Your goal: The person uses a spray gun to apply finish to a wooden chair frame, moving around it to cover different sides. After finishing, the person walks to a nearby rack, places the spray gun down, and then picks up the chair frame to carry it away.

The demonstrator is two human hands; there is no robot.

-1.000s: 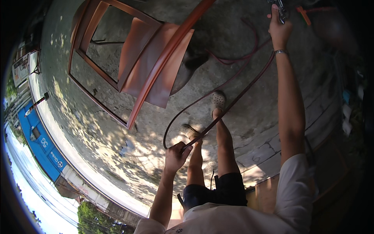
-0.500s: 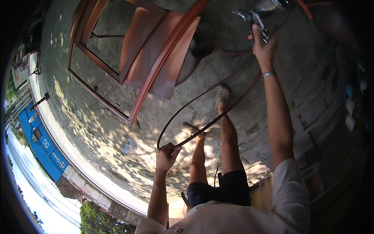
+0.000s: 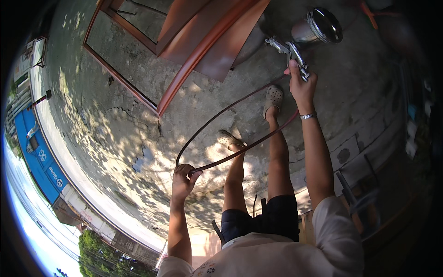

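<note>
My right hand [image 3: 302, 87] is closed on a silver spray gun [image 3: 295, 60] at the upper right, its nozzle pointing left and a shiny round metal cup [image 3: 311, 30] just beyond it. A dark reddish hose [image 3: 240, 150] loops from my left hand [image 3: 184, 182] up toward the right hand. The left fingers are wrapped round it at the lower middle. Above the loop, copper-brown painted pieces lie over the floor: an open frame [image 3: 125, 22], a wide panel [image 3: 217, 64] and a long curved strip [image 3: 194, 60].
My sandalled feet [image 3: 273, 97] stand on cracked, sun-dappled concrete [image 3: 129, 134]. An orange bar [image 3: 369, 14] lies at the far upper right, and dark clutter [image 3: 364, 194] at the lower right. A pale road [image 3: 50, 120] and a blue signboard [image 3: 37, 157] border the left side.
My right hand has moved down and left, bringing gun and cup further into view. My left hand has shifted left, still on the hose. The painted pieces now appear higher.
</note>
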